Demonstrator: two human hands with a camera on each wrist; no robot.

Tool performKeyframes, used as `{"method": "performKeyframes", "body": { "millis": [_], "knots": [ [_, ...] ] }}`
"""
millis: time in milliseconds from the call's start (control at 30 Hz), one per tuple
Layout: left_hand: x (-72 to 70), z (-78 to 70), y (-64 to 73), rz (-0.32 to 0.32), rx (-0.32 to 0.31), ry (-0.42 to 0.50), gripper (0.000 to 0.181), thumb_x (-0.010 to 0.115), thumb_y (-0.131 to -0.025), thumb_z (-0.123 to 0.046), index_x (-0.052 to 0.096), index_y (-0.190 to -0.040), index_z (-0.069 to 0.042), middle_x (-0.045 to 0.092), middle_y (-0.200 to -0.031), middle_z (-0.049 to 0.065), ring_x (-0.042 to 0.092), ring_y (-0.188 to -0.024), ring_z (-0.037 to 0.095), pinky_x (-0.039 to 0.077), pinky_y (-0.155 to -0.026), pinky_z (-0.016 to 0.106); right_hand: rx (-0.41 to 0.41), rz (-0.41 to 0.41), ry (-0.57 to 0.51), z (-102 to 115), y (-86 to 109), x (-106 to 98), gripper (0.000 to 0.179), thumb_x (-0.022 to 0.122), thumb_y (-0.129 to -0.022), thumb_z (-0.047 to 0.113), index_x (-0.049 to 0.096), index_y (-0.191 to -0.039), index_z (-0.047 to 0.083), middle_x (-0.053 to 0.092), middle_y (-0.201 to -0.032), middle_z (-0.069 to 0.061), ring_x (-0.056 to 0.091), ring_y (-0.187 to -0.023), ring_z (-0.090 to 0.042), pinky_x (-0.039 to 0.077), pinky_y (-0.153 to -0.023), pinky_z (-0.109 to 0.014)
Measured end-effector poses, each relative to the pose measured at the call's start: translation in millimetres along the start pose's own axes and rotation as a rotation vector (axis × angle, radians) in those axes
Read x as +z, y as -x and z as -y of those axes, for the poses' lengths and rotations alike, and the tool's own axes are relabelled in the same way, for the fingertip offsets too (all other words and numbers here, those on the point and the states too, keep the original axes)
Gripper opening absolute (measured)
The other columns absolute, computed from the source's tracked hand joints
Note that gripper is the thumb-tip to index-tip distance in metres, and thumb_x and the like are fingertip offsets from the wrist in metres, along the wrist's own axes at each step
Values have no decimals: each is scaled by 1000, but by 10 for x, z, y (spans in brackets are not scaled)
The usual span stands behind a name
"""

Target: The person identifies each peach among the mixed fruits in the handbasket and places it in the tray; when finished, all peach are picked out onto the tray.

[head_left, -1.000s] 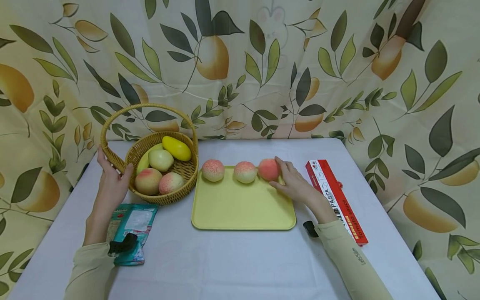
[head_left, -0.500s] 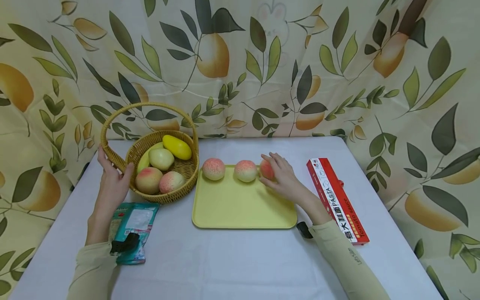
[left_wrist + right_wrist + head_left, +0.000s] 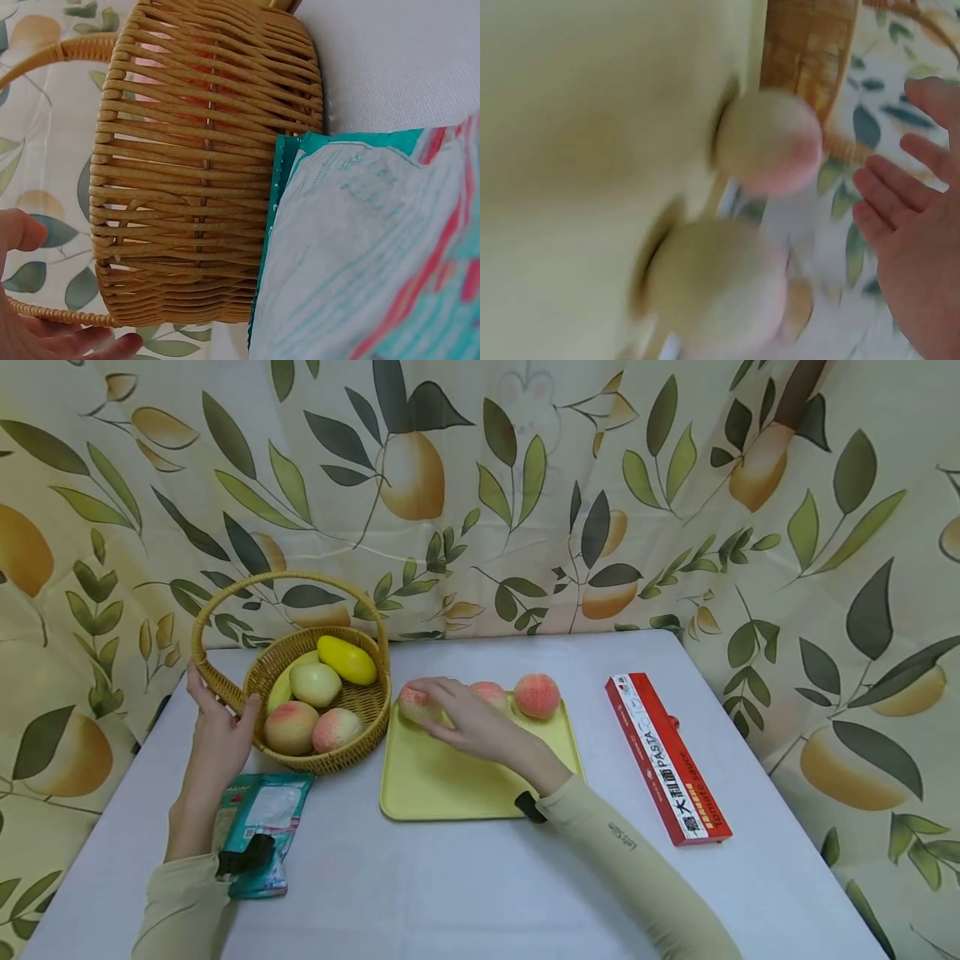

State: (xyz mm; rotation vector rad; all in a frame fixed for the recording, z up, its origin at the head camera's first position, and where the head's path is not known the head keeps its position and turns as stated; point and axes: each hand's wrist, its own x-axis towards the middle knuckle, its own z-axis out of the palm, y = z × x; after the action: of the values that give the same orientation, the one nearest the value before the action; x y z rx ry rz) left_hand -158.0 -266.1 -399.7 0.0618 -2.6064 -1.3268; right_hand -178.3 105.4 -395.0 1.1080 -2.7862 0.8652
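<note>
A wicker basket holds several fruits at the left. My left hand rests against its handle, fingers extended behind it and thumb apart in the left wrist view. Three pinkish peaches stand along the far edge of a yellow tray. In the head view my right hand overlaps the left peach and partly hides the middle peach. The right wrist view shows its fingers loosely extended, with a gap to the nearer peach. The right peach lies uncovered.
A teal packet lies in front of the basket, beneath my left wrist. To the right of the tray lies a red pasta box, set at a slant. A patterned curtain hangs behind the white table.
My right hand has swept left from the right peach, past the middle one, to the left peach. The right peach is uncovered again. My left hand stays at the basket.
</note>
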Motion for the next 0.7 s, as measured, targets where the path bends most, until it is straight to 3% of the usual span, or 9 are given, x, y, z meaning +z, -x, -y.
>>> {"method": "performKeyframes", "body": {
  "millis": [267,367,567,700],
  "knots": [
    [3,13,-3,20,1,12,92,45,-108,-36,-31,-157,-26,26,-160,41,47,-135,58,43,-102,72,-133,169,54,379,-567,381,57,53,-106,40,41,-156,16,48,-157,-4,49,-143,-21,42,-119,-38],
    [26,25,1,33,8,8,93,45,-108,-36,-33,-157,-23,25,-160,42,46,-135,59,42,-102,72,-154,234,95,494,-733,522,58,50,-107,43,38,-159,19,44,-160,-4,44,-146,-20,38,-123,-37],
    [3,22,-30,41,9,-19,94,44,-108,-39,-34,-156,-22,27,-157,44,47,-133,61,44,-101,72,-207,306,147,696,-1058,722,62,46,-108,47,29,-163,24,41,-161,-5,47,-142,-20,37,-122,-34],
    [-37,8,-45,44,2,-26,93,44,-108,-40,-33,-156,-21,26,-156,46,46,-132,63,43,-100,73,-223,330,202,792,-1228,811,59,44,-109,45,30,-162,26,39,-163,-4,45,-144,-21,38,-121,-34]
  ]
}}
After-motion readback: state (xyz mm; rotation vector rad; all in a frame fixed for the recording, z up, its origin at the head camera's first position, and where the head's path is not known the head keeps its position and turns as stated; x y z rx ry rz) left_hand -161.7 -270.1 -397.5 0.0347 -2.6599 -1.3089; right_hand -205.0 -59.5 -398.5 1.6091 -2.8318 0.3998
